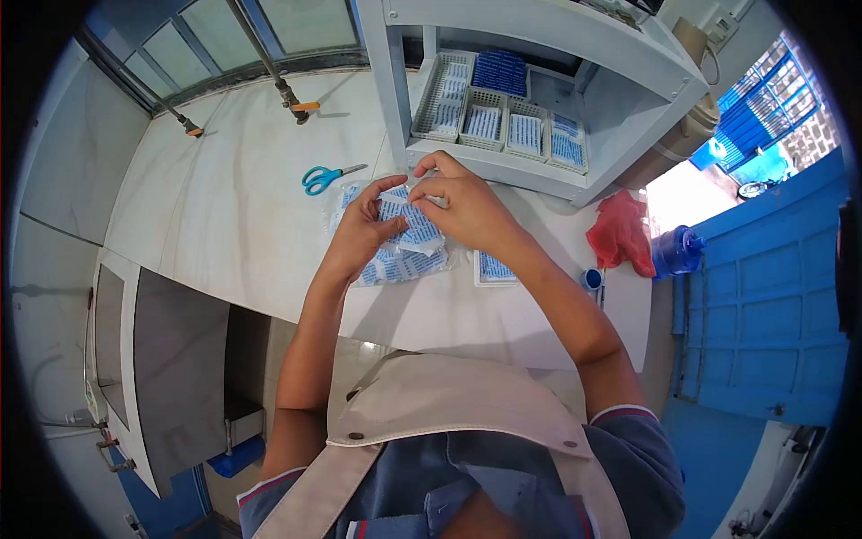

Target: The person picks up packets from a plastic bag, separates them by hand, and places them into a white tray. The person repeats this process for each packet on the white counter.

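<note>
On the white worktop in front of me lies a clear plastic bag (pixel 395 269) with several white packets printed in blue. My left hand (pixel 362 229) is over the bag's left side, its thumb and index finger spread apart above the packets. Close by on the right, my right hand (pixel 462 207) has its fingertips pinched together over the bag's upper edge. Whatever is in that pinch is too small to make out. Just beyond the bag, scissors (pixel 319 180) with blue handles point right. A white tray (pixel 485 281) of printed packets sits partly under my right forearm.
A white shelf unit (pixel 539 175) at the back holds several baskets (pixel 482 117) of packets. Toward the right are a red plastic bag (pixel 622 234), a blue water bottle (pixel 675 251) and a small blue-topped container (pixel 592 279). Gas taps (pixel 301 110) stand at the back left.
</note>
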`<state>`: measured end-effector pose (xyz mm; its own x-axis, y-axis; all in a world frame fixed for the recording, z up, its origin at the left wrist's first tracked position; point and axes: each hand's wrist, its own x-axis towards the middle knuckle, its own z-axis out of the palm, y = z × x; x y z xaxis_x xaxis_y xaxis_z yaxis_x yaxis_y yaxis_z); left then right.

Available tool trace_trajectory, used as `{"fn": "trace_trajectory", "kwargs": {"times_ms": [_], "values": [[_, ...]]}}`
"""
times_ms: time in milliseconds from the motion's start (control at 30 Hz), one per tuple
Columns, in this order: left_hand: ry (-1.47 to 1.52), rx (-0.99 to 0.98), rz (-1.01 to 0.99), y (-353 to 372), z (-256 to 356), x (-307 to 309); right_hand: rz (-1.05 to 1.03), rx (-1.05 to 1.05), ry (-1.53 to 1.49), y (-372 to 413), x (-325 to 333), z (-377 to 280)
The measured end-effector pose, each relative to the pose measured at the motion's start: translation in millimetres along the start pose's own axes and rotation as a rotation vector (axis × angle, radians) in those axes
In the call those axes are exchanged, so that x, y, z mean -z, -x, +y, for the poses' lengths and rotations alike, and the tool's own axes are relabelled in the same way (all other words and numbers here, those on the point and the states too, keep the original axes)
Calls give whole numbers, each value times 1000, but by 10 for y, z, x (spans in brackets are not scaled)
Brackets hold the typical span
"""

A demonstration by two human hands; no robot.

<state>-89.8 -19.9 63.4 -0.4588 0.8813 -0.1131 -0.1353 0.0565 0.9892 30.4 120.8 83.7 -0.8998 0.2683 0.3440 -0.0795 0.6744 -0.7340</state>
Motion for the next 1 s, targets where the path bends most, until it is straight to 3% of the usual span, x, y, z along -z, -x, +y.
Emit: {"fn": "trace_trajectory", "kwargs": {"times_ms": [133,233,300,400,633,833,933,1000], "values": [[52,3,12,35,66,-20,104,62,29,8,-37,102],[96,25,43,29,70,34,171,-4,-85,-33,95,260],[-5,-9,63,31,67,58,-125,-410,-526,-80,237,292],[-48,-17,39,18,63,36,-169,-450,-689,-63,228,196],[-72,-14,-30,31,113,26,-304,-474,-579,-116,96,299],[-94,-14,5,42,144,83,-276,-447,-558,-65,321,411],[13,-14,105,10,37,144,-105,-494,-649,-29,492,454],[174,-107,242,-27,-99,84,-23,-498,-1052,54,474,439]]}}
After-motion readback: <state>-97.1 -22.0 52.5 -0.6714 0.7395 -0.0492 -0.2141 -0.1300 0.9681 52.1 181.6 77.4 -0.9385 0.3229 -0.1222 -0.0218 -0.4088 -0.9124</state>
